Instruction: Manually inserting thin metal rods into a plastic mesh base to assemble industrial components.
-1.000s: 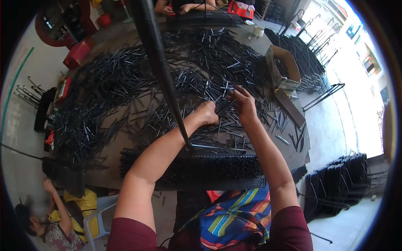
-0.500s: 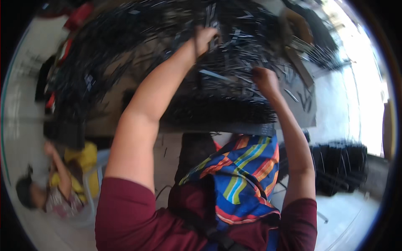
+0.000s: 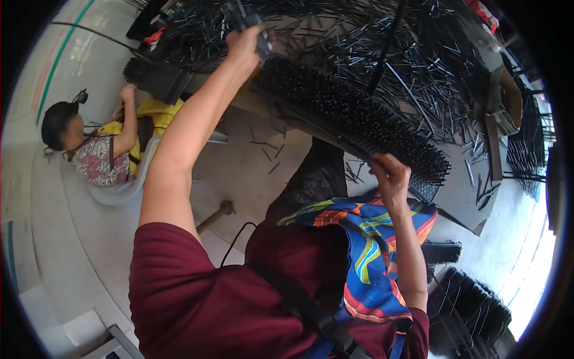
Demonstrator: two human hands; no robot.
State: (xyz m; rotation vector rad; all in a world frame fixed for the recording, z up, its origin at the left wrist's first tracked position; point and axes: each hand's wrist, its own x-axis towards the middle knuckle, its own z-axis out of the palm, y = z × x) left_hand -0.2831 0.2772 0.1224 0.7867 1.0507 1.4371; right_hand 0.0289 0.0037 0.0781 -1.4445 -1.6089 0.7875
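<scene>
My left hand [image 3: 244,49] is raised at the far left of the table, closed around a dark, blocky tool [image 3: 254,31] with a thin rod above it; its exact kind is unclear. My right hand [image 3: 391,175] is lower and nearer to me, its fingers curled on the near edge of a long black perforated panel [image 3: 426,191]. Dense black pegs [image 3: 353,107] stand up from this panel like bristles. It lies slantwise along the table's front edge, its left end close to my left hand. A striped blue cloth [image 3: 371,239] covers my lap.
Loose black strips [image 3: 412,78] are heaped over the table behind the panel. An open cardboard box [image 3: 508,99] stands at the right. Another person [image 3: 98,146] sits at the left on a pale plastic chair [image 3: 134,179]. Stacked black pieces [image 3: 469,305] are at lower right.
The view has turned, so the table and panel now slant down to the right. My right hand has come from the strip pile to the panel's near edge; my left remains on the tool.
</scene>
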